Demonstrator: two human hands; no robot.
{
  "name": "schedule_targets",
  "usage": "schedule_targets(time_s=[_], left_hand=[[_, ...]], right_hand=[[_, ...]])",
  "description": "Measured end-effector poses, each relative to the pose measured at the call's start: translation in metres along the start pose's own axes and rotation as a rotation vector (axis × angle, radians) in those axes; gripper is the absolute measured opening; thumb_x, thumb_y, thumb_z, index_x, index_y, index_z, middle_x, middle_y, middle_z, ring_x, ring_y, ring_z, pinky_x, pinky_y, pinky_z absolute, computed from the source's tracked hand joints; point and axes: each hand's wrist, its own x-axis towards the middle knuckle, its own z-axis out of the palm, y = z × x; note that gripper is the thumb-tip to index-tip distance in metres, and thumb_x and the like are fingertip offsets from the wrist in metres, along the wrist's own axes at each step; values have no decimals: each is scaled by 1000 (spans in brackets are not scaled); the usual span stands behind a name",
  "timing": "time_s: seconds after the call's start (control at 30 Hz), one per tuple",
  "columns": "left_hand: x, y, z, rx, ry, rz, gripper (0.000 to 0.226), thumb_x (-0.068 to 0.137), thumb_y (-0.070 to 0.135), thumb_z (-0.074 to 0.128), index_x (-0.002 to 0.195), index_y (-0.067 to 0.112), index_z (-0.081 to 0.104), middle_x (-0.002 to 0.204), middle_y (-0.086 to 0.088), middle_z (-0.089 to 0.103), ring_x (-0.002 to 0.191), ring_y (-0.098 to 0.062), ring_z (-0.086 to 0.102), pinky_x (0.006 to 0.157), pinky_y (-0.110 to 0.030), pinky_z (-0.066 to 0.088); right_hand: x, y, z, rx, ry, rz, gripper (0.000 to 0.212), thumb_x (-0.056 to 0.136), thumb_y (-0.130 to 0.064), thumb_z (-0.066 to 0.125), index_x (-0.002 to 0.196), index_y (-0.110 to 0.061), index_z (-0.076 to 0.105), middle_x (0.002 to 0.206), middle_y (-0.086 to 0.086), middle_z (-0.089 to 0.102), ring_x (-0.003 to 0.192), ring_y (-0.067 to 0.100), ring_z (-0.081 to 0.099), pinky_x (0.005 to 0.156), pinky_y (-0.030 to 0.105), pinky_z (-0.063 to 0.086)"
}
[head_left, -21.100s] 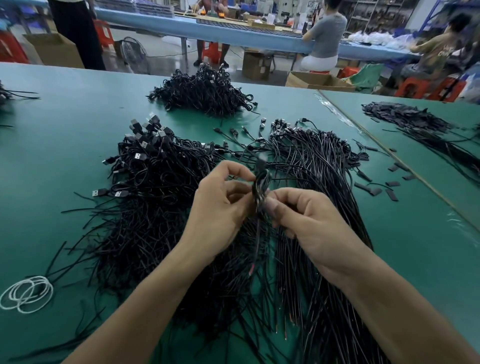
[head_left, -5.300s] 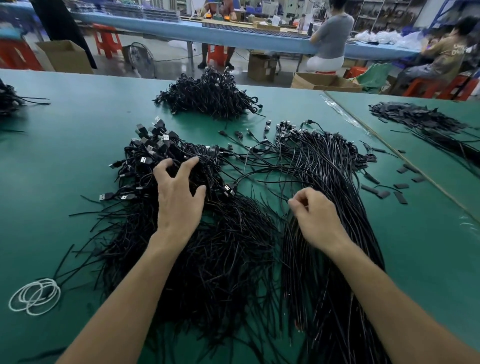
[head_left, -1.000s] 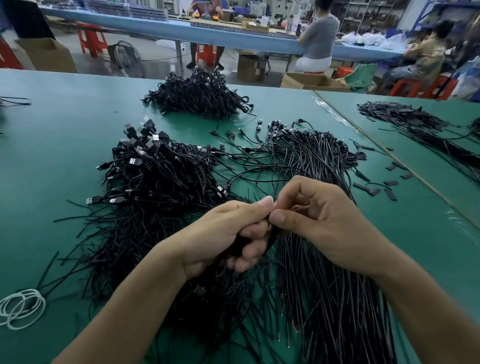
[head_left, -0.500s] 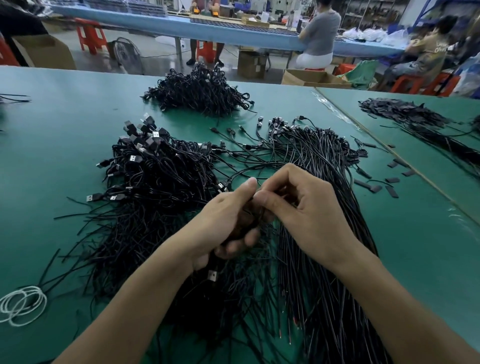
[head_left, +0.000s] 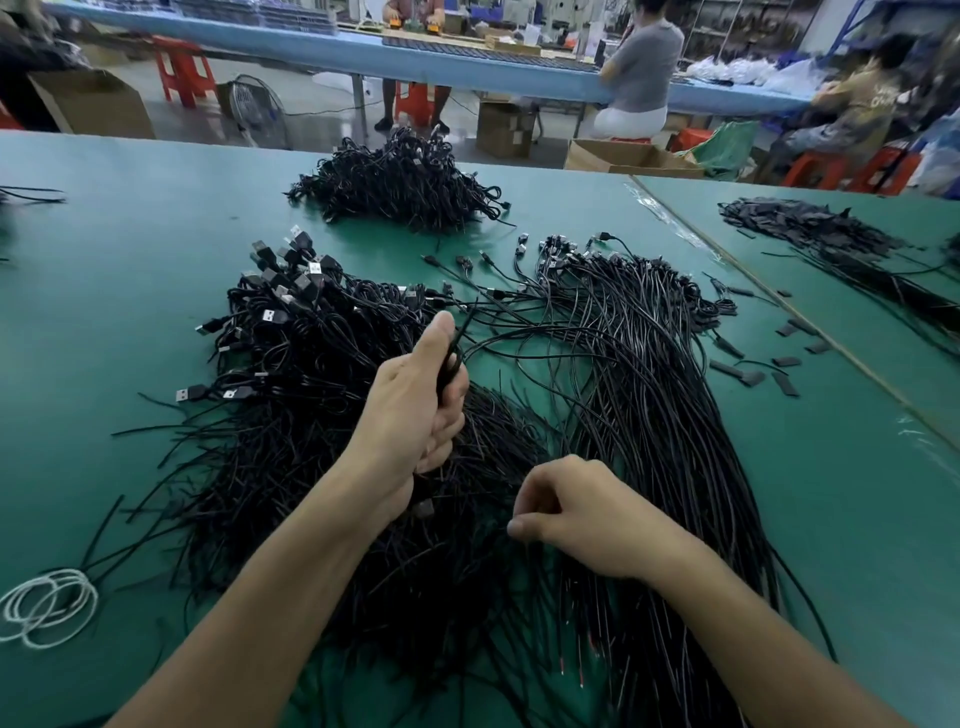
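Observation:
My left hand (head_left: 421, 400) grips a small bunch of black cables (head_left: 451, 358), held upright above the left pile of USB cables (head_left: 291, 332). My right hand (head_left: 576, 514) lies lower and nearer to me, fingers curled, pinching thin cable ends in the mass of loose black cables (head_left: 639, 415) that fans out toward me. Whether it holds one cable or several is hidden by the fingers. Both piles rest on the green table (head_left: 104, 291).
A tangled black cable heap (head_left: 400, 187) sits at the table's far middle. White wire loops (head_left: 47, 605) lie near left. Small black sleeve pieces (head_left: 748, 371) scatter to the right, past them another cable pile (head_left: 831, 244). People sit at a blue bench behind.
My hands have separated. The left hand rose and moved away with the cable bunch; the right hand dropped down toward me into the loose cable ends.

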Motion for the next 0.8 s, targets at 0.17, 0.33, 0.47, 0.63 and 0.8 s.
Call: schedule_targets(time_s=[0.17, 0.33, 0.47, 0.63, 0.8], left_hand=[[-3, 1, 1, 14, 1, -3, 73, 99, 67, 20, 48, 21, 44, 44, 6, 28, 36, -8, 21, 31, -17, 20], [-7, 4, 5, 101, -96, -7, 69, 104, 47, 28, 43, 23, 46, 42, 9, 29, 36, -9, 20, 34, -18, 18], [-14, 4, 13, 213, -188, 26, 63, 94, 53, 38, 44, 19, 56, 38, 8, 34, 32, -9, 22, 36, -16, 19], [-16, 7, 20, 62, -212, 90, 27, 72, 49, 52, 75, 27, 66, 44, 12, 37, 30, -3, 27, 35, -11, 21], [-18, 6, 16, -94, -250, 223, 39, 96, 34, 33, 108, 16, 65, 44, 10, 32, 34, -8, 18, 38, -12, 21]], right_hand=[[-14, 0, -36, 105, 80, -12, 11, 90, -36, 68, 83, -28, 67, 79, -9, 69, 72, -2, 63, 68, 16, 49], [-22, -10, -65, 472, 518, -84, 5, 88, -18, 72, 86, -17, 67, 75, -5, 74, 65, 3, 67, 59, 12, 48], [-26, -38, -58, 659, 804, -249, 8, 87, -15, 74, 85, -18, 67, 76, -3, 73, 68, 6, 68, 64, 16, 52], [-34, -65, -33, 671, 747, -436, 15, 85, -8, 75, 86, -20, 66, 80, -6, 72, 75, 11, 69, 66, 17, 54], [-37, -68, -37, 497, 761, -414, 31, 84, -9, 77, 92, -29, 55, 76, -9, 70, 66, 12, 65, 60, 30, 54]])
